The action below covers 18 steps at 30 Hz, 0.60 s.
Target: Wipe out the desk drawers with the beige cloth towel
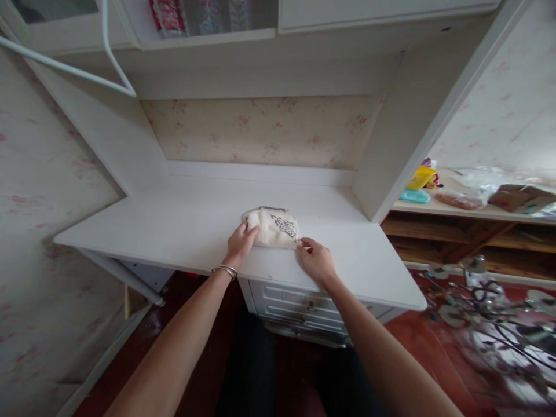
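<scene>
A cream fabric pouch (273, 227) with dark printed writing rests near the front middle of the white desk (174, 208). A dark strip runs along its far edge. My left hand (241, 240) holds the pouch's left end, thumb on top and the other fingers partly hidden. At the right front corner, my right hand (315, 259) is closed in a pinch on the pouch. Whatever small part lies between those fingertips is too small to make out.
A white hutch (208, 63) with bagged items rises over the desk. Drawers (299, 310) sit under its front. To the right stand a low wooden shelf (434, 229) with bags and a box (521, 198), and a metal chandelier (490, 295) on the reddish floor.
</scene>
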Motion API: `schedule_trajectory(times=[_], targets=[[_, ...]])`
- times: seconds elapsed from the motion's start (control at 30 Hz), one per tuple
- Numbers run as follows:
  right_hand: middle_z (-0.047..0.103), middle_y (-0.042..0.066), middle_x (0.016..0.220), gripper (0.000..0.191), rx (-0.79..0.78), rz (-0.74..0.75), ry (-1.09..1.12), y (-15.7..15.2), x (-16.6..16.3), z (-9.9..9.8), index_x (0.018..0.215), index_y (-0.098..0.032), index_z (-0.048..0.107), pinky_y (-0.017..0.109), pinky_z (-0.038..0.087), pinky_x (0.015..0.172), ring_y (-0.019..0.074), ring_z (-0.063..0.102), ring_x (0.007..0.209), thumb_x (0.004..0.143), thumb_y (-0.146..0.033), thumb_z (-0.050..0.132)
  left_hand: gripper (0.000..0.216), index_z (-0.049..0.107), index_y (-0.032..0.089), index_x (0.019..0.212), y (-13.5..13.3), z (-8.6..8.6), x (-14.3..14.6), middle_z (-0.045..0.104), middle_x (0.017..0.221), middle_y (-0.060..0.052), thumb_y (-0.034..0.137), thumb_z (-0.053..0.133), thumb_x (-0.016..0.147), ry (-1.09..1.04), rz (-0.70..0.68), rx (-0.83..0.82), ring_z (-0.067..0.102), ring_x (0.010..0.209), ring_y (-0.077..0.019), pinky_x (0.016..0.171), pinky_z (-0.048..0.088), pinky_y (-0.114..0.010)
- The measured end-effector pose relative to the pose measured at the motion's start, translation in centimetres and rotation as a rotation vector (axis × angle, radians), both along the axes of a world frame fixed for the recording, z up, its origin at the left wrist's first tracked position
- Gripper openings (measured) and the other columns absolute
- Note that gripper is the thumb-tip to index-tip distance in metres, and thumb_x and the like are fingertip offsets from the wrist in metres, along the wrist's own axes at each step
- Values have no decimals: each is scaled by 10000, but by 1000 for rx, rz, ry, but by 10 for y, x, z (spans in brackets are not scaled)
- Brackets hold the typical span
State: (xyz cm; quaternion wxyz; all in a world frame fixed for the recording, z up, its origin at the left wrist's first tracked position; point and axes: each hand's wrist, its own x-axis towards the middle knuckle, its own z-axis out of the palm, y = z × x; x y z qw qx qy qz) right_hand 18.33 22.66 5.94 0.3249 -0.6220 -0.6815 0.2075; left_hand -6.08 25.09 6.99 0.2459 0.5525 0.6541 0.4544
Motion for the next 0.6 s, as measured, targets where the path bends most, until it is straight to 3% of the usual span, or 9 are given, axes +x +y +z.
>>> schedule_trajectory(times=[0.23, 0.43, 0.6], targets=[[764, -1, 952, 218, 51, 48, 47, -1, 2, -3, 1006, -260, 739, 265, 483, 765, 174, 692, 825, 884, -261, 558, 575, 667, 177, 1149, 8, 4, -13, 736, 1112, -61, 446, 775, 652, -437, -135, 47, 663, 1055, -268, 920, 508, -366], [765, -8, 898, 193, 54, 37, 65, -1, 2, -2, 935, -269, 750, 265, 476, 743, 183, 692, 813, 862, -247, 573, 591, 671, 151, 1096, 8, 14, -18, 735, 1074, -84, 477, 828, 629, -465, -340, -151, 665, 1039, -262, 953, 496, -385], [765, -8, 885, 200, 47, 31, 57, -1, 2, -3, 942, -264, 755, 255, 462, 723, 178, 686, 800, 860, -252, 572, 599, 609, 158, 1123, 13, 8, -20, 713, 1121, -78, 439, 815, 636, -464, -272, -101, 653, 1066, -251, 937, 501, -365]])
